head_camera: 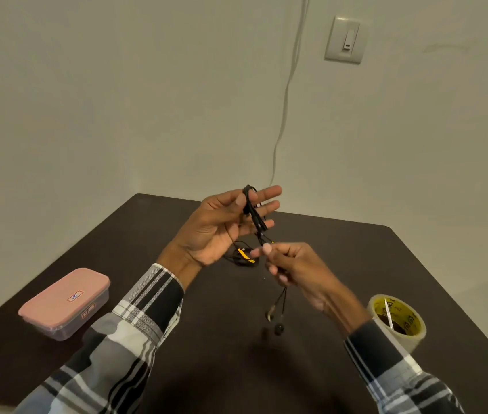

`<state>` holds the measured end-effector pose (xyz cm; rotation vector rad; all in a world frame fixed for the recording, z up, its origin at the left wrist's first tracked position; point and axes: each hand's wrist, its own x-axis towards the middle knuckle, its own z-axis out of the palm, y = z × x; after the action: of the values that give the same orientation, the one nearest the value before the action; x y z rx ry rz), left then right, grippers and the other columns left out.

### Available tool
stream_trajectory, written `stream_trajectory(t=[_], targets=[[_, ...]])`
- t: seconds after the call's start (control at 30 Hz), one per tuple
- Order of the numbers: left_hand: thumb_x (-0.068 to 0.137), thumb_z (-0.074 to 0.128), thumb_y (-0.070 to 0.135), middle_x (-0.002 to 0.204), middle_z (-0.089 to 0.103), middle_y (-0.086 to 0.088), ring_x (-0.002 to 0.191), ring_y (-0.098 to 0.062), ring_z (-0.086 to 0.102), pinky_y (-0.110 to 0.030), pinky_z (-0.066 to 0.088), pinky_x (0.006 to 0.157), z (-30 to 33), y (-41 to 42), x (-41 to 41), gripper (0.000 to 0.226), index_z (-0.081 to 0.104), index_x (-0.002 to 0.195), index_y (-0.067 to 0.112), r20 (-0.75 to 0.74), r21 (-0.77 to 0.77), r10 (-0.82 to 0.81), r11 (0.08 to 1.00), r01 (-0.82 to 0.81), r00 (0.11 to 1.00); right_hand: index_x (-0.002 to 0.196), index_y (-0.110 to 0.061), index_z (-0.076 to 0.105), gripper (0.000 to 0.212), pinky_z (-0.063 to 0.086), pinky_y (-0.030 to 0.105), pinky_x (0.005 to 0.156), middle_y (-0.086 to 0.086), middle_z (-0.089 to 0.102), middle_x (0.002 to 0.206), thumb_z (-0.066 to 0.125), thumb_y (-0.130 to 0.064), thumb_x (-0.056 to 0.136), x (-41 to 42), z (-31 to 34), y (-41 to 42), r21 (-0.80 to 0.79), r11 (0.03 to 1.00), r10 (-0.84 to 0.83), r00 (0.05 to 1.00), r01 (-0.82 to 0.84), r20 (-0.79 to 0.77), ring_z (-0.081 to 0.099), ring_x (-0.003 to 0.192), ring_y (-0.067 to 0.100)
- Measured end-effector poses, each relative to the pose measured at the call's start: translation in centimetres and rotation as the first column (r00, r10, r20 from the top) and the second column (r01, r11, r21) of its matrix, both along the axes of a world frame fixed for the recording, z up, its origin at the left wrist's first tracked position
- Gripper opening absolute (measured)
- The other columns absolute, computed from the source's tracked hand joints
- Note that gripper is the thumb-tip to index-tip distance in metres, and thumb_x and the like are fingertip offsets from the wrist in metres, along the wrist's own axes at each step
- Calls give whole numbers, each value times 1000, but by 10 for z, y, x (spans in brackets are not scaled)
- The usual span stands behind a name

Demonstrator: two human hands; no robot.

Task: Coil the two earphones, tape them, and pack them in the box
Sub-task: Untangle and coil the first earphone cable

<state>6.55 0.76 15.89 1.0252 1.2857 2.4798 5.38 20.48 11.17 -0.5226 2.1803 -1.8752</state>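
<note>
A black earphone cable [254, 212] is looped round the straight fingers of my left hand [221, 228], with the thumb pressing the loops against them. My right hand [292, 264] pinches the same cable lower down, and its two earbuds [275, 319] dangle below that hand above the table. A second earphone [244, 256], black with a yellow part, lies in a loose heap on the dark table [386, 264] behind my hands. The pink-lidded box [65, 303] sits closed at the left. A roll of clear tape [398, 322] with a yellow core stands at the right.
The table's far edge meets a pale wall. A white cable [284, 100] runs down the wall and a switch plate [346, 39] is mounted at the upper right. Plaid sleeves cover both forearms.
</note>
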Motion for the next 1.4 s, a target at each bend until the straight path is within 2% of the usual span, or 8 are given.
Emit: stream_trajectory(t=[0.23,0.4,0.53,0.6,0.87,0.93,1.17,1.4], targets=[[84,61,18,129,64,-14,124,-28,58,-46,50,100,-13,-6,-17,29,69,107,2,82,-230,298,934,-272,951,104,-17,75,20,43,21,52,-3,65,63,60,-27,99,28,-15,4,321,946,30,982,31,-184,52,52,7],[92,61,9,121,69,-7,104,-5,64,-21,47,84,-21,-2,-16,21,70,107,-2,-105,-547,380,750,-372,919,80,-24,68,19,38,18,57,-11,66,65,60,-28,98,38,22,17,659,717,167,863,226,-477,55,56,-1],[93,61,6,119,70,-10,108,-3,66,-15,50,87,-22,5,-13,20,71,109,-3,-189,-660,318,659,-359,929,84,-28,71,13,41,28,62,-18,62,67,63,-27,95,39,61,23,673,625,200,753,395,-627,49,60,0],[93,62,8,108,74,-5,90,-1,68,-16,49,79,-20,7,-9,19,72,108,0,-178,-689,286,647,-327,942,94,-30,76,12,48,32,66,-14,71,81,65,-24,94,36,77,25,649,642,208,722,408,-660,55,66,3],[92,62,17,107,72,-19,110,-50,58,-66,39,99,-27,8,1,25,71,106,-1,-55,-605,137,783,-143,989,97,-21,80,16,48,26,75,-5,75,89,71,-9,89,9,93,30,555,767,334,537,322,-774,63,88,12],[92,60,15,97,73,-18,117,-50,56,-67,37,102,-27,10,4,20,71,102,2,-13,-567,70,821,-65,997,97,-21,79,15,46,23,82,-7,75,89,70,-14,89,0,85,32,511,818,323,525,263,-787,63,95,15],[92,50,11,74,63,-7,111,-39,65,-56,49,97,-23,18,11,21,70,94,4,142,-361,-41,928,91,989,94,-29,76,28,51,24,91,-19,74,93,69,-3,88,-9,39,25,139,985,13,761,101,-648,59,116,7],[92,50,12,68,60,-2,100,-30,70,-56,52,92,-27,23,12,21,70,92,6,125,-307,-57,947,93,991,91,-18,79,24,57,28,73,2,77,88,65,2,87,17,14,6,-177,981,-113,967,73,-227,71,88,15]])
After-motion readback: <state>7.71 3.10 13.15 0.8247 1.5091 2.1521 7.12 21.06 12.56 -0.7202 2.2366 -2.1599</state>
